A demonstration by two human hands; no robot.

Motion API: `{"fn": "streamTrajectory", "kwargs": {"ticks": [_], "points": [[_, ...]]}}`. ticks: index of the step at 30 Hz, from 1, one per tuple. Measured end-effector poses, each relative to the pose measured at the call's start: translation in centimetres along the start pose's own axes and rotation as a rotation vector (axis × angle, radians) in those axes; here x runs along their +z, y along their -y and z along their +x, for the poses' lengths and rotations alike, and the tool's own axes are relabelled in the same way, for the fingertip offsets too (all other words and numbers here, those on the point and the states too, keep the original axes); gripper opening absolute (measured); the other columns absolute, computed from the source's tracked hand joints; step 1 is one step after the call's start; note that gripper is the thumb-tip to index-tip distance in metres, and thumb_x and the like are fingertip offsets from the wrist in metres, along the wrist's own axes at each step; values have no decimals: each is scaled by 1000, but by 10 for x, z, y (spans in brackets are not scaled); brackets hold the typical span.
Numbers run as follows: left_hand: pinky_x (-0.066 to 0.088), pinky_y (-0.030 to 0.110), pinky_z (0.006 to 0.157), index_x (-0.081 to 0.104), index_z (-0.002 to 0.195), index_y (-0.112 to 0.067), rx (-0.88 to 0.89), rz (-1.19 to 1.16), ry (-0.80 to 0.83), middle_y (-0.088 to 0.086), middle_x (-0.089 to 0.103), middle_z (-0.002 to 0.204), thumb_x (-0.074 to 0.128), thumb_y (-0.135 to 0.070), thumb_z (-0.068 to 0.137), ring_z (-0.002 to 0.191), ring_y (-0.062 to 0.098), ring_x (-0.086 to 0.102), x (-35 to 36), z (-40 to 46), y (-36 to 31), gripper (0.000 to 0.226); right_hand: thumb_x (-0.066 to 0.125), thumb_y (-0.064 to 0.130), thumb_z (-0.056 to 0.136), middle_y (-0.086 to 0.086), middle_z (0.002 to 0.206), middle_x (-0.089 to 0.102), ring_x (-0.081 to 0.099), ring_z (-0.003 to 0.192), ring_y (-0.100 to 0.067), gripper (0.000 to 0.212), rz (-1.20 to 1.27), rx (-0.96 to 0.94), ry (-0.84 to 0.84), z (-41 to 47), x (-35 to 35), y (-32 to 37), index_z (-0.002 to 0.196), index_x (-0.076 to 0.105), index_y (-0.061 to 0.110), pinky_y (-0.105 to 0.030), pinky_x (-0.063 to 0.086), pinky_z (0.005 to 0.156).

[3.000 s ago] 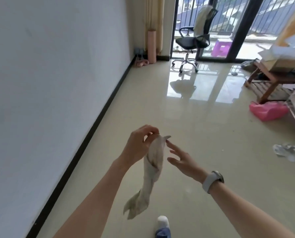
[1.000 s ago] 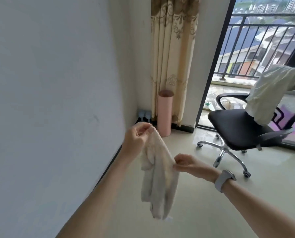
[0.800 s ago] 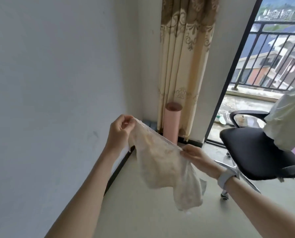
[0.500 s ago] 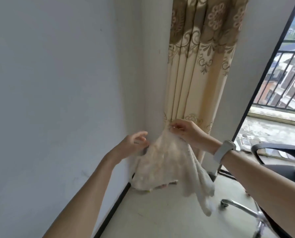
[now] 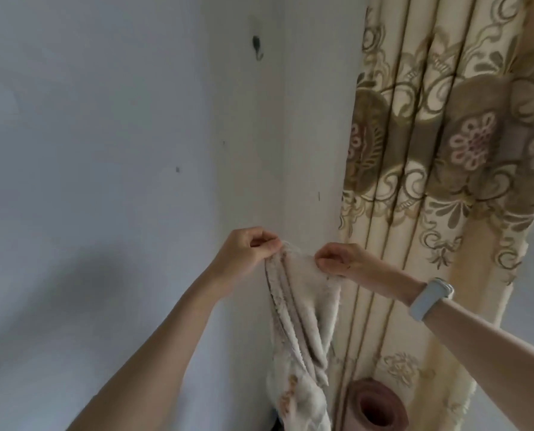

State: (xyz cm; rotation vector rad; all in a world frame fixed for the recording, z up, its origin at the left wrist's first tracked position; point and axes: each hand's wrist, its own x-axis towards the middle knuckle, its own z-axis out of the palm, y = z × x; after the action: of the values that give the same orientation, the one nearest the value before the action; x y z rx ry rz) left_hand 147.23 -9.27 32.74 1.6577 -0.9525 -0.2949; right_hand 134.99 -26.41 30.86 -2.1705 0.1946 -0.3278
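**Two hands hold a worn towel up by its top edge in the room's corner**

We see the left hand (image 5: 249, 252) with its fingers curled, thumb and fingertips pinching one end of the top edge of a pale, fluffy towel (image 5: 301, 309). The right hand (image 5: 337, 259) is clenched in the same way on the other end of that edge, just beside the left, with only a short stretch of cloth between them. Neither hand is released; both grip the towel and nothing else.

The towel rests on nothing. It hangs in the air from the two pinches, gathered into long folds that run down and slightly to the right. Its lower part shows brownish marks and runs out of the bottom of the view, so we cannot tell where it ends.

Behind the towel is the corner where the white wall (image 5: 104, 150) meets a cream curtain (image 5: 446, 157) patterned with olive scrolls and pink flowers. A small dark hook (image 5: 257, 47) sits high on the wall, well above the hands. A pink roll (image 5: 379, 407) stands at the foot of the curtain, just right of the towel's lower end. A light-coloured watch (image 5: 432, 298) is strapped round the right wrist.
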Motion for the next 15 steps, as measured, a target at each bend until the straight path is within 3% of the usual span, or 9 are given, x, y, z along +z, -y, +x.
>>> {"fn": "streamTrajectory", "kwargs": {"ticks": [4, 8, 10, 13, 15], "points": [[42, 18, 70, 63, 71, -18, 42, 75, -187, -3, 59, 69, 60, -11, 87, 66, 4, 53, -23, 66, -21, 18, 53, 11, 90, 7, 72, 54, 49, 69, -6, 19, 16, -50, 47, 78, -33, -15, 76, 58, 22, -14, 41, 67], [43, 23, 73, 66, 76, -17, 149, 268, -376, -5, 61, 70, 60, -15, 86, 70, 10, 55, -38, 137, -56, 12, 55, 7, 89, 7, 68, 52, 47, 63, -5, 19, -15, -262, -221, 165, -83, 11, 73, 56, 17, -4, 38, 54], [42, 15, 70, 67, 81, -16, 227, 342, -506, -8, 61, 72, 60, -16, 86, 72, 9, 55, -45, 173, -79, 8, 55, 7, 89, 9, 70, 53, 47, 65, -1, 10, 46, -379, -371, 204, -113, 32, 80, 57, 13, 0, 38, 54], [40, 0, 63, 70, 87, -17, 336, 445, -684, -10, 63, 78, 59, -20, 87, 71, 0, 55, -53, 218, -116, 11, 55, 12, 90, 11, 74, 54, 48, 70, 0, 6, 129, -528, -532, 255, -153, 67, 87, 59, 14, -6, 40, 62], [42, 10, 70, 71, 90, -17, 386, 510, -792, -6, 67, 84, 58, -22, 87, 76, 5, 58, -55, 246, -135, 14, 53, 14, 91, 8, 78, 55, 49, 73, -4, 7, 166, -586, -592, 285, -172, 87, 91, 60, 12, -13, 39, 64]]}}
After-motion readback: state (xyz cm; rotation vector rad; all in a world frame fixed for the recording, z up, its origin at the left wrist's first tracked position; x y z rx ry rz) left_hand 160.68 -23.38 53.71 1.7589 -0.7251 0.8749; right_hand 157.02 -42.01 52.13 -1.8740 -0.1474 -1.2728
